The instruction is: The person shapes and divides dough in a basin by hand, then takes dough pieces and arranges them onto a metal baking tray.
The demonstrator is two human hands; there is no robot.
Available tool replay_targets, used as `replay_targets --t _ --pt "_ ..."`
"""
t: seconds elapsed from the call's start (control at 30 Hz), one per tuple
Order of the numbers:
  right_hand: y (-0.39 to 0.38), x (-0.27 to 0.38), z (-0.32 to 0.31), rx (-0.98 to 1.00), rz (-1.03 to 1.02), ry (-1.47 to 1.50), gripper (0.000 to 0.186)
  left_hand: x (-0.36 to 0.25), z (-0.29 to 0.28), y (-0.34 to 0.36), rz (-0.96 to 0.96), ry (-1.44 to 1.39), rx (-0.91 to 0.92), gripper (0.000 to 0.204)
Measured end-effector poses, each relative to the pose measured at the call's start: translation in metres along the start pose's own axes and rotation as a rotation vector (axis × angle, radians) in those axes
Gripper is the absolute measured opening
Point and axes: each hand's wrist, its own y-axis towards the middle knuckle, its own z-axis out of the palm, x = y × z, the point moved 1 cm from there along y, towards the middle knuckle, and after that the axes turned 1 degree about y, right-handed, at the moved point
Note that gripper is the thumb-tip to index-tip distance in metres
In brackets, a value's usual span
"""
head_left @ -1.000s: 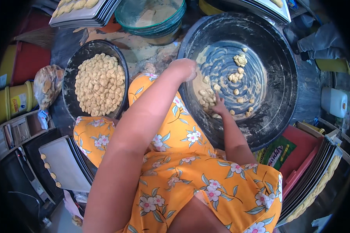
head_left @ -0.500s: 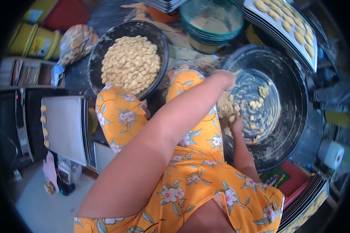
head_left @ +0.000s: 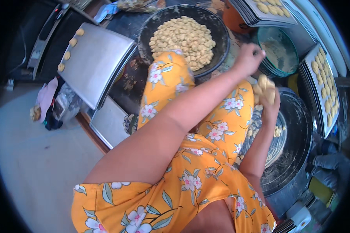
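My right hand is raised over the near-left rim of a large dark basin, closed around a cluster of small yellow dough pieces. Just beyond it, my left hand hangs in front of a green-rimmed bucket with pale powder inside. Its fingers are curled in toward the thumb; whether anything is between them is hidden. Inside the basin, a few dough bits lie on a smeared, pale bottom. A dark tub heaped with dough pieces stands beyond my knees.
Stacked trays at the right and far right carry rows of dough pieces. At left, a metal tray has several pieces along one edge. An orange bucket stands behind the tub. Plastic bags and cloth lie on the floor.
My view has turned, so the tub and trays sit elsewhere in the picture. Both hands have come up from inside the basin, the right with dough pieces in it.
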Motion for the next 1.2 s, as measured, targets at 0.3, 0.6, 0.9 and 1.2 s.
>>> replay_targets --t 0.3,0.6,0.9,1.2 --pt "0.101 0.122 0.208 0.672 -0.088 -0.114 0.076 -0.057 -0.154 0.055 0.004 -0.412 -0.611 0.032" --pt "0.135 0.038 0.109 0.295 0.113 -0.06 0.059 0.012 -0.181 0.075 -0.06 0.018 -0.398 0.027" --pt "0.209 -0.08 0.113 1.17 0.474 -1.222 0.052 -0.004 -0.154 0.051 -0.218 0.945 0.663 0.047" --pt "0.223 -0.233 0.159 1.059 0.6 -1.472 0.046 -0.01 -0.157 0.063 -0.263 0.911 0.758 0.053"
